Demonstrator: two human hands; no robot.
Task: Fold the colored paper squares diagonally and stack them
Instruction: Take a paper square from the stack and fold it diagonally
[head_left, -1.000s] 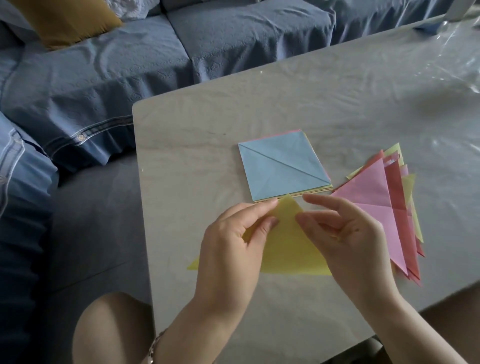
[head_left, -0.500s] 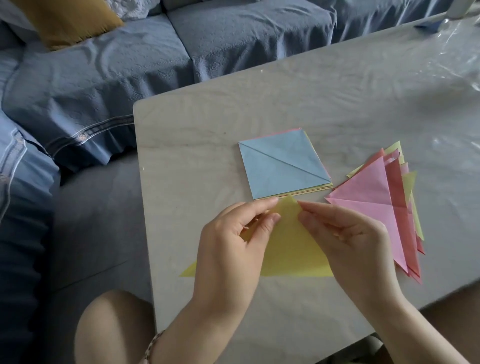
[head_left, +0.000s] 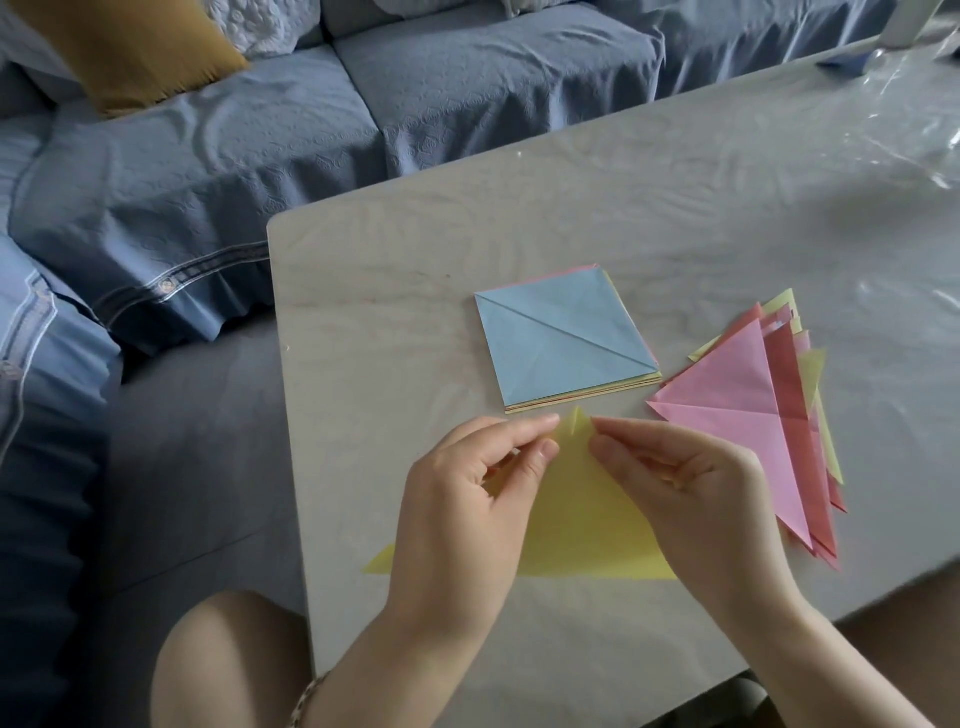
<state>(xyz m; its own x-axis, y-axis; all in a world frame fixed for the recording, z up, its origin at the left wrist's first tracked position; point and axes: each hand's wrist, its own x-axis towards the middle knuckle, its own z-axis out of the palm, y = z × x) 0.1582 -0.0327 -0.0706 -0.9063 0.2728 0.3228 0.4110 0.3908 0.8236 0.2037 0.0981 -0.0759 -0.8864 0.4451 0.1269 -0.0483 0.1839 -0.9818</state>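
A yellow paper (head_left: 582, 514), folded into a triangle, lies on the table in front of me with its apex pointing away. My left hand (head_left: 462, 514) pinches the apex from the left and my right hand (head_left: 691, 493) pinches it from the right. The two layers at the tip are slightly apart. Just beyond the tip sits a stack of paper squares (head_left: 561, 338) with a creased blue sheet on top. To the right lies a fanned pile of folded triangles (head_left: 748, 410), pink on top with red and yellow beneath.
The grey table (head_left: 675, 208) is covered in a wrinkled clear film. Its left edge runs close to the yellow triangle's left corner, which overhangs it. A blue sofa (head_left: 260, 135) with a mustard cushion (head_left: 140, 47) stands behind. My knees show below the table.
Both hands have drawn closer together at the yellow triangle's apex, and the paper has shifted slightly left. The stack and pile have not moved.
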